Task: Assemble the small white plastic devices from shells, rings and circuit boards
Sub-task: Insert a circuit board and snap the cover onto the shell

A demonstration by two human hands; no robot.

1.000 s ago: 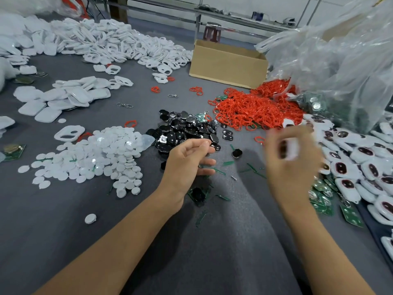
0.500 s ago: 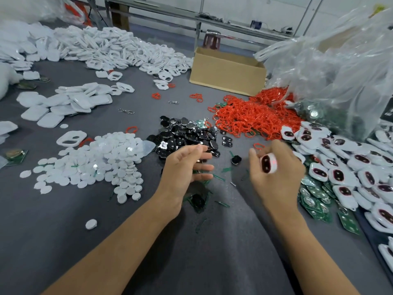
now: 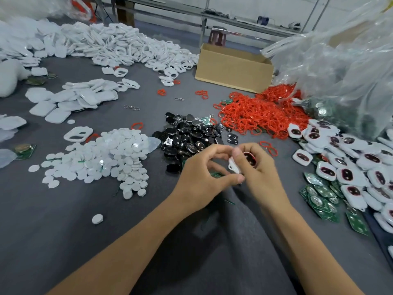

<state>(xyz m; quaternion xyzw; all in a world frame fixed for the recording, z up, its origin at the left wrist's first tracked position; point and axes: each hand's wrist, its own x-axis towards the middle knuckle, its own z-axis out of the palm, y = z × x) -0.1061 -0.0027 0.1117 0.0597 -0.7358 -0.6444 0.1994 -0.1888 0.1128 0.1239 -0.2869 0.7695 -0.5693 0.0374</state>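
My right hand [image 3: 258, 171] grips a small white shell [image 3: 235, 166] with a red ring and a dark inset, held above the grey cloth. My left hand [image 3: 204, 171] meets it, thumb and fingers curled at the shell's left edge; whether it pinches a small part is hidden. Just behind the hands lies a pile of black shiny pieces [image 3: 187, 135]. Red rings [image 3: 259, 113] are heaped at the back right. Shells fitted with red rings [image 3: 348, 169] crowd the right side, above green circuit boards [image 3: 319, 194].
White round discs [image 3: 100, 158] are piled at left, flat white shells [image 3: 70, 99] behind them, and a long heap of white frames [image 3: 119, 45] at the back. A cardboard box [image 3: 231, 71] and clear plastic bags [image 3: 340, 60] stand at the back right.
My right hand picked a ringed shell from the right pile and carried it left to the middle. My left hand rose a little and closed in on the shell.
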